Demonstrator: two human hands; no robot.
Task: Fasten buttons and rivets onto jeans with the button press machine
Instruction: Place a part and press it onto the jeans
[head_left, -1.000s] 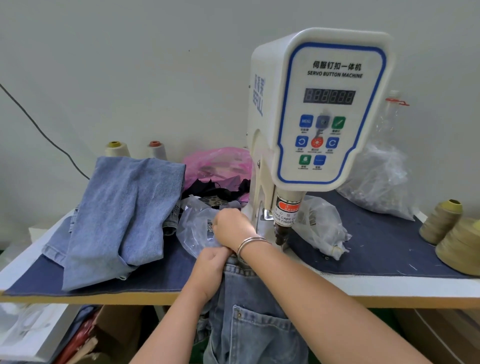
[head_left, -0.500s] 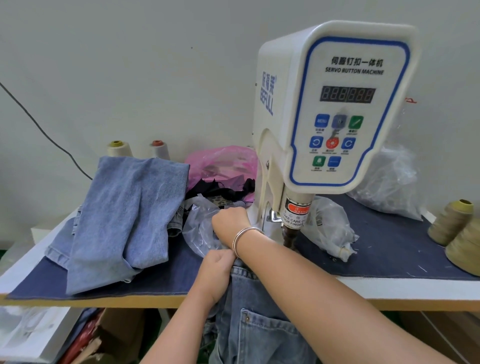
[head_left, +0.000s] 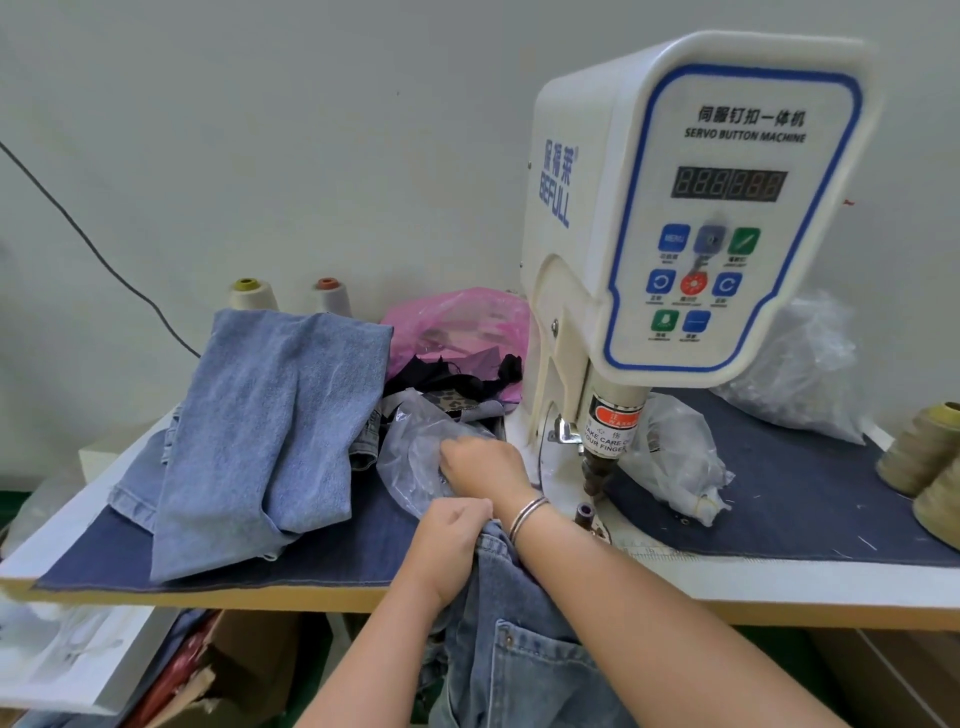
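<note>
Two pale thread cones (head_left: 254, 293) stand at the far left against the wall (head_left: 260, 130), partly hidden by folded denim (head_left: 270, 426) heaped on the blue mat (head_left: 810, 499). A black cable (head_left: 98, 254) slants down the wall to their left. Right of the denim a pink bag (head_left: 457, 322) lies over black scraps (head_left: 457, 376). A clear bag (head_left: 800, 374) sits far right, and two olive thread cones (head_left: 924, 452) stand at the right edge. Cardboard boxes (head_left: 244, 654) sit under the table (head_left: 779, 597).
</note>
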